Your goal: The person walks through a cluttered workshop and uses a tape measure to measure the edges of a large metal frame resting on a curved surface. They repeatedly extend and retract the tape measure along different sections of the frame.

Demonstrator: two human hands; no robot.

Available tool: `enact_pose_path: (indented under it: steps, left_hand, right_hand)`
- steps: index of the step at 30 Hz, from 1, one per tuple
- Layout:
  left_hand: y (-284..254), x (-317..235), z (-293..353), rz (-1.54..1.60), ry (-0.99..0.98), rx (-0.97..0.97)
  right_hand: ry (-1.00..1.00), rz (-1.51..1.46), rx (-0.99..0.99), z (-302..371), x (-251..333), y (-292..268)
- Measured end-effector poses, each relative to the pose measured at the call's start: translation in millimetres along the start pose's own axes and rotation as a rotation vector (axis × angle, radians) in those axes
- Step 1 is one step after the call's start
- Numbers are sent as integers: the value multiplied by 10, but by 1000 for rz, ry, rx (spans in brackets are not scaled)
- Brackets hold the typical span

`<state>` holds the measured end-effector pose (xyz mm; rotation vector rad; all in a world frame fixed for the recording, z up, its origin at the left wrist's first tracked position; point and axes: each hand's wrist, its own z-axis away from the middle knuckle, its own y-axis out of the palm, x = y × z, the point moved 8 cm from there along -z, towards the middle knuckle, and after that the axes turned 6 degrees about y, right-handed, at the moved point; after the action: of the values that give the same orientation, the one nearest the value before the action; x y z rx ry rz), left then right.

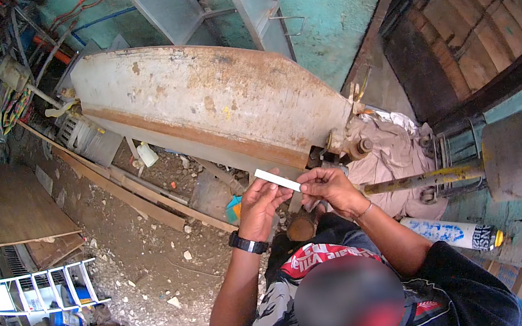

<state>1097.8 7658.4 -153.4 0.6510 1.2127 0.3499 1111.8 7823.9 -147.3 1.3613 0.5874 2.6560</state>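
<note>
A short, flat white bar (276,180) is held between my two hands in front of my body. My left hand (258,206) grips its left part with the thumb and fingers, the palm partly turned up. At the other end, my right hand (332,192) pinches the bar between thumb and fingers. The bar slopes down slightly to the right, and I cannot make out what kind of piece it is. Just beyond my hands lies the near edge of a long, worn, rust-stained pale panel (208,86).
Long wooden planks (122,188) lie on the dirt floor, which is strewn with rubble. A crumpled beige cloth (387,160) is at the right, crossed by a yellowed pole (421,180). Below it rests a white cylinder (446,232). A white ladder-like rack (39,292) stands left.
</note>
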Motion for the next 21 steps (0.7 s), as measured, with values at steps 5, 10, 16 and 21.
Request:
enact_pose_path:
  steps: [5, 10, 16, 21]
  left_hand:
    - [80, 68, -228, -15, 27, -89]
    - [-180, 329, -349, -105, -4, -177]
    - [-592, 584, -373, -78, 60, -395]
    - [-766, 586, -348, -113, 59, -652]
  right_hand:
    - [174, -149, 104, -148, -17, -102]
    - [85, 458, 139, -364, 11, -250]
    - [-26, 282, -33, -676, 987, -394]
    - [-496, 301, -396, -945, 1964, -1116]
